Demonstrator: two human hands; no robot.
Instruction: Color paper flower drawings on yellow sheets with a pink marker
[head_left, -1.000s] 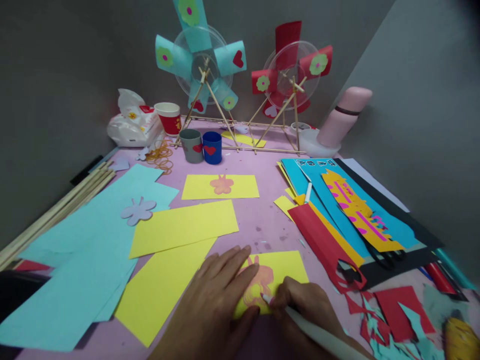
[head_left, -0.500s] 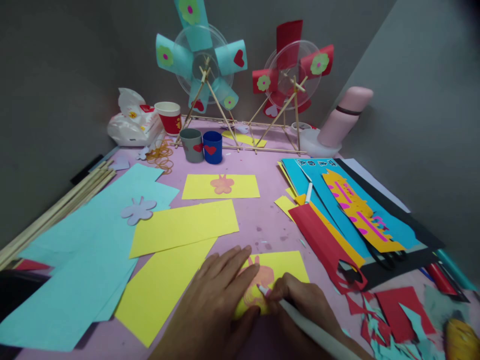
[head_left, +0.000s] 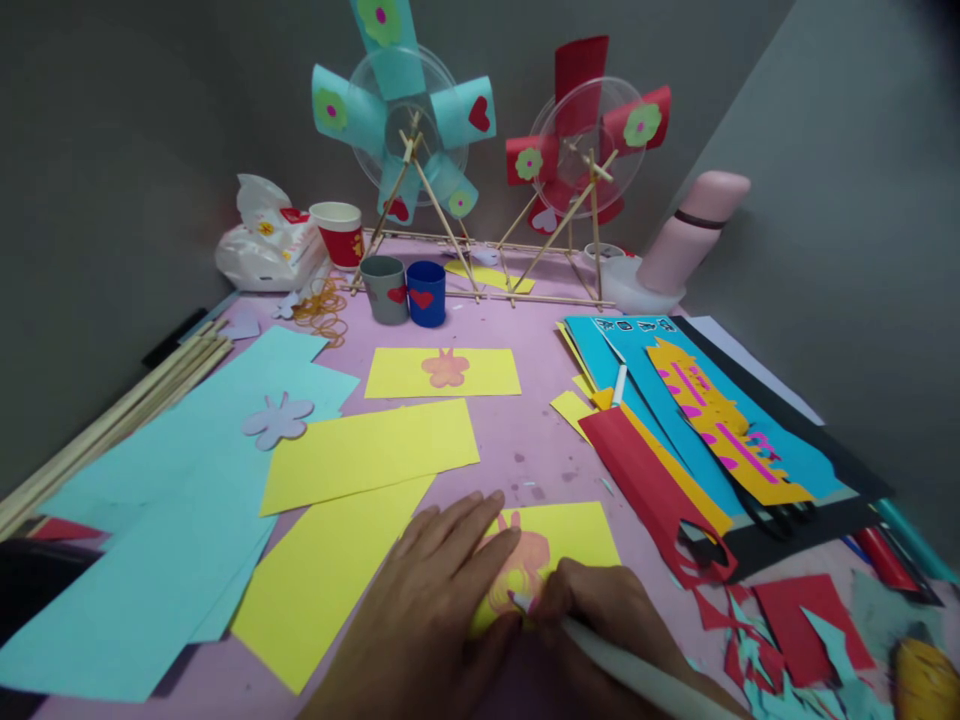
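A yellow card [head_left: 585, 530] lies near the front edge, with a pink butterfly drawing [head_left: 529, 550] partly coloured in. My left hand [head_left: 442, 580] rests flat on its left side, fingers spread. My right hand [head_left: 600, 610] is closed on a white marker [head_left: 637, 665], its pink tip touching the lower part of the drawing. Farther back lies another yellow card [head_left: 390, 373] with a filled pink butterfly [head_left: 445, 370]. Two plain yellow sheets [head_left: 375, 450] overlap at the left, beside a lilac butterfly cutout [head_left: 277, 422] on light blue paper [head_left: 172, 520].
Two stick-framed wheels, one blue [head_left: 409, 120] and one red [head_left: 581, 130], stand at the back near small cups [head_left: 426, 295] and a pink bottle [head_left: 694, 235]. Coloured sheets [head_left: 720, 430], scissors and red scraps [head_left: 810, 620] lie at right. Wooden sticks [head_left: 112, 420] lie at left.
The marker tip and my right hand have moved slightly down and left over the drawing. My left hand has stayed in place.
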